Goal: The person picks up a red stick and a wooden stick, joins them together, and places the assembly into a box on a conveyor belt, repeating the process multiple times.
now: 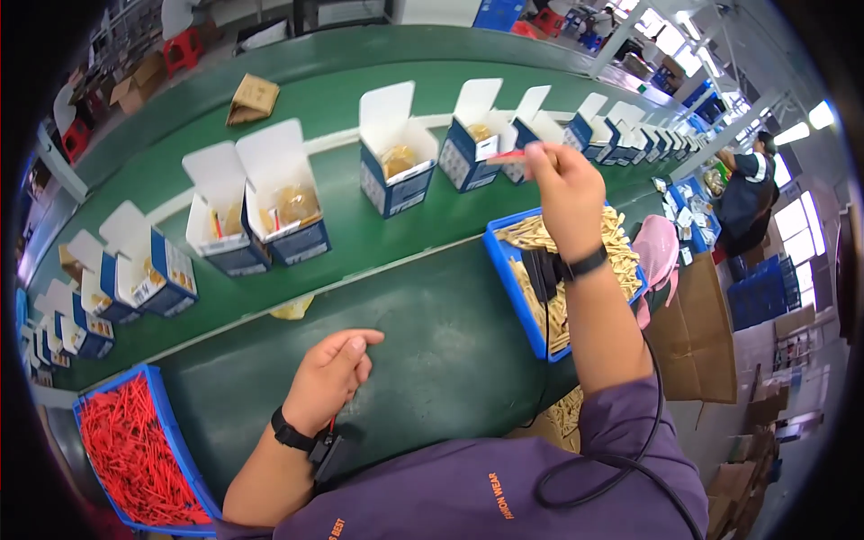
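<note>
My right hand [567,184] is raised over the row of boxes, its fingers pinching a slim red-and-pale stick [508,157]. The stick's tip is in front of an open blue-and-white box [468,162] with an amber round container inside. Beneath my right forearm lies a blue tray [511,292] of pale, short sticks [621,243]. My left hand [331,378] hovers above the near green tabletop, fingers curled and thumb laid against the index finger. Whatever it may hold is hidden. Left of it, a second blue tray [171,432] is heaped with thin red sticks [135,450].
Open boxes line the green belt [346,247], including one box [396,171] at the centre. A brown carton piece [253,99] lies farther back. A pink bag [657,243] hangs beside the right tray. Another person [751,193] stands at the far right. A black cable [655,396] loops by my right arm.
</note>
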{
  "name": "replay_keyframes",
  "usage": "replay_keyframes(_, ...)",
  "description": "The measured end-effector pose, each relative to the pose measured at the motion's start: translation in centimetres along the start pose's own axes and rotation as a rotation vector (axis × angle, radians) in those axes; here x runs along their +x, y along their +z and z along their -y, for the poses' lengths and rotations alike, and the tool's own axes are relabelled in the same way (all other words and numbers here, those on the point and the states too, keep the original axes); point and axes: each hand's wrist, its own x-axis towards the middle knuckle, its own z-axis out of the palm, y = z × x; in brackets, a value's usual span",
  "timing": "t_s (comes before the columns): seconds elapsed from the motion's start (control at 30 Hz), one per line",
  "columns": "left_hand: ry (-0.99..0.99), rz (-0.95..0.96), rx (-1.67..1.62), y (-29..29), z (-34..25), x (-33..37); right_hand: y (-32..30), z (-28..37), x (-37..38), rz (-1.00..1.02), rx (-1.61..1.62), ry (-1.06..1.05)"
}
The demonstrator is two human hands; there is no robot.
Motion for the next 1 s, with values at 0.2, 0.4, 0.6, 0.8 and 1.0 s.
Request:
replay_keyframes(0.2,-0.02,-0.044,-0.165,1.3,-0.4,-0.1,3.6,-3.6,8.1,-0.052,-0.358,-0.261)
replay_keyframes(0.4,-0.012,-0.051,-0.182,1.6,-0.8,0.2,2.7,-4.1,8.6,0.397,-0.556,-0.271)
replay_keyframes(0.6,-0.018,-0.06,-0.199,1.4,-0.9,0.3,2.8,-3.3,8.0,0.428,-0.477,-0.214)
replay_keyframes(0.8,-0.026,-0.082,-0.217,1.7,-0.8,0.5,4.7,-3.6,8.4,0.527,-0.798,-0.235)
replay_keyframes(1.0,0.008,-0.083,-0.288,1.7,-0.6,1.1,3.0,-5.7,9.6,0.533,-0.396,-0.35)
